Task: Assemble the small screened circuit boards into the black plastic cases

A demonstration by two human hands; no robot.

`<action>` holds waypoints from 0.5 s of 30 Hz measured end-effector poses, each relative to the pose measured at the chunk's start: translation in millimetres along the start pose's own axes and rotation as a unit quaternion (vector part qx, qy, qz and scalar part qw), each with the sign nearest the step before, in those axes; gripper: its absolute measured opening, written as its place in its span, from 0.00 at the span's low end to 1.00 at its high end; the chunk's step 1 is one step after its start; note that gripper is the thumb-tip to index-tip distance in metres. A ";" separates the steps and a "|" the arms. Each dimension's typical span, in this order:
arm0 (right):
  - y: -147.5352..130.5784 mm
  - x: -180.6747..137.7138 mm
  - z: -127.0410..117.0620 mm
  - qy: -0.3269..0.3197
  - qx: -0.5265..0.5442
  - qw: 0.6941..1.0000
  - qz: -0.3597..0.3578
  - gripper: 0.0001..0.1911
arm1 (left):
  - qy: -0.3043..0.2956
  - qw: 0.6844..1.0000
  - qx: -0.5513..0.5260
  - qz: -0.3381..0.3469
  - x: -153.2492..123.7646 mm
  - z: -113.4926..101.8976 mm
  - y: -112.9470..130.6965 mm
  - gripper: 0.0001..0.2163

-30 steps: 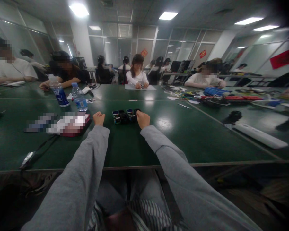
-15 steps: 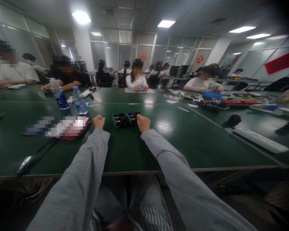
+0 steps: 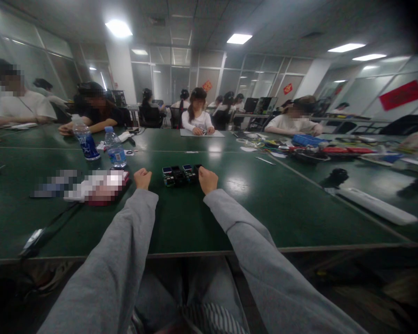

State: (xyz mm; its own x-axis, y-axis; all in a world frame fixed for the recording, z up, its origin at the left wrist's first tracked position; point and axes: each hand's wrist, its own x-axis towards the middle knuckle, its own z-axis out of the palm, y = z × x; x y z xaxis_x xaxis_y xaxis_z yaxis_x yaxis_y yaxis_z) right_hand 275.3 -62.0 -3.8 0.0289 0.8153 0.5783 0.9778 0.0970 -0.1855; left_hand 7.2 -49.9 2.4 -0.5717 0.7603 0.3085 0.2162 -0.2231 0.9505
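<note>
Both my arms, in grey sleeves, stretch out over a dark green table (image 3: 181,218). My left hand (image 3: 142,178) is curled into a fist on the tabletop, with nothing visible in it. My right hand (image 3: 208,179) is also a fist and rests just right of a row of small dark blocks with blue tops (image 3: 179,174). The right fist touches or nearly touches the row's right end; I cannot tell which. The left fist lies a short way left of the row.
A pink-edged stack of papers (image 3: 101,186) lies left of my left hand, with two water bottles (image 3: 87,139) behind it. A cable and small device (image 3: 33,241) sit near the front edge. Other people sit around the tables; a white bar (image 3: 376,206) lies right.
The view has tilted slightly, so everything sits a little lower in frame. My fists stay closed in the same places beside the row of blocks.
</note>
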 end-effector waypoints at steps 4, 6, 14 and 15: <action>0.7 0.1 -0.2 0.004 0.006 1.000 0.001 0.13 | 0.005 1.000 -0.009 -0.003 1.2 1.3 -1.4 0.20; 0.5 0.1 -0.9 0.005 0.008 1.000 0.003 0.13 | 0.007 1.000 -0.012 -0.006 1.3 1.5 -1.2 0.20; -1.0 -0.5 -4.3 0.007 0.019 1.000 0.012 0.13 | 0.013 1.000 -0.015 -0.023 -2.0 0.9 4.1 0.20; -1.1 -0.6 -4.5 0.007 0.021 1.000 0.014 0.13 | 0.013 0.999 -0.016 -0.026 -2.4 0.9 4.8 0.20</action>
State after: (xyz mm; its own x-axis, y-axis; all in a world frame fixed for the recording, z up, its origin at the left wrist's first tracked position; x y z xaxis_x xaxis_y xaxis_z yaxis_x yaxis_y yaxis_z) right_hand 275.2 -65.2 -0.4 0.0590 0.8098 0.5837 0.9671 0.0985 -0.2344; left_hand 10.3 -52.3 6.2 -0.6013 0.7556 0.2597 0.1613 -0.2036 0.9657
